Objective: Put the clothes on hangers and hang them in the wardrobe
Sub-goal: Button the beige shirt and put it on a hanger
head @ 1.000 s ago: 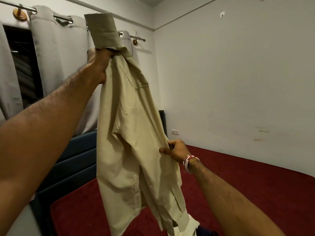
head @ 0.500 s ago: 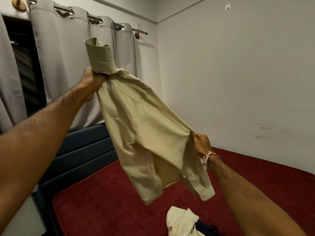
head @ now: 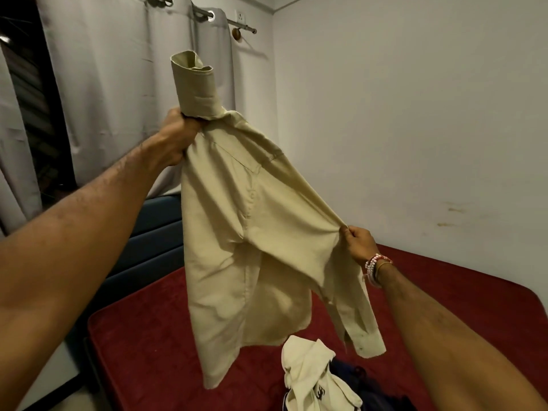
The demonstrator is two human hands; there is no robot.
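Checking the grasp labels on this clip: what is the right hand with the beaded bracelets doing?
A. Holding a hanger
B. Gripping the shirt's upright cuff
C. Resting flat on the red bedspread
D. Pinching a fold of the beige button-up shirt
D: the right hand pinches a fold of the beige button-up shirt out to the side, above the red bedspread. The left hand grips below the upright cuff.

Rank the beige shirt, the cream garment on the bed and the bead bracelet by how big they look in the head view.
1. beige shirt
2. cream garment, which runs off the bottom edge
3. bead bracelet
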